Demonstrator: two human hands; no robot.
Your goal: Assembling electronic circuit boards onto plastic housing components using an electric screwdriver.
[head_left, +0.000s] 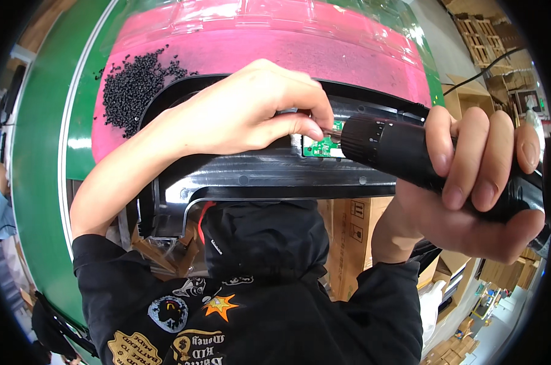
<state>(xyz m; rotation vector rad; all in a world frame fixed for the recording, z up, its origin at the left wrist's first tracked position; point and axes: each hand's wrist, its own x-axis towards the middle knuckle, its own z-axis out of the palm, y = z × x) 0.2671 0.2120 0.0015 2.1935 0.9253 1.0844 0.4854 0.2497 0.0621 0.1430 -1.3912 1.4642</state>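
My right hand [476,170] is wrapped round the thick barrel of a black electric screwdriver [391,146], which lies nearly level and points left. Its bit end meets a small green circuit board [318,148] set in a long black plastic housing [251,176]. Thumb and fingers of my left hand [260,112] are pinched together right beside the bit, over the board. Whatever is between those fingertips is too small to make out. The screwdriver's front end and my left fingers cover part of the board.
A heap of small black screws [132,88] lies on the pink mat [227,52], left of the housing. Clear plastic trays [275,18] line the mat's far side. A green table [41,201] extends left. Cardboard boxes [351,243] stand below the near edge.
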